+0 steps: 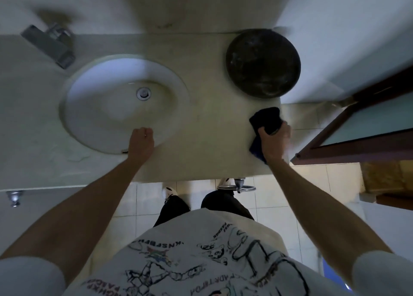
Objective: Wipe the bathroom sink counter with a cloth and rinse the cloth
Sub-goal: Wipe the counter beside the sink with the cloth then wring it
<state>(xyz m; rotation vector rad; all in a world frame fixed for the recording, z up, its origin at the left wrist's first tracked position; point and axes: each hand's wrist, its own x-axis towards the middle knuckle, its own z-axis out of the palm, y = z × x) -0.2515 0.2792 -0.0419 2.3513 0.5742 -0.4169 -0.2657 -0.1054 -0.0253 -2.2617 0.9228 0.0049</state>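
A dark blue cloth (264, 122) lies bunched at the counter's (207, 125) 3 o'clock edge, gripped from behind. The pale, speckled counter surrounds an oval white sink (116, 103) at 9 o'clock, its drain plug at centre.

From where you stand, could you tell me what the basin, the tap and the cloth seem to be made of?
Basin: likely glazed white ceramic, smooth and softly reflective. Tap: metal, probably brushed or chromed, grey with a sheen; blurred. Cloth: soft dark fabric, maybe microfibre, bunched in the right hand.
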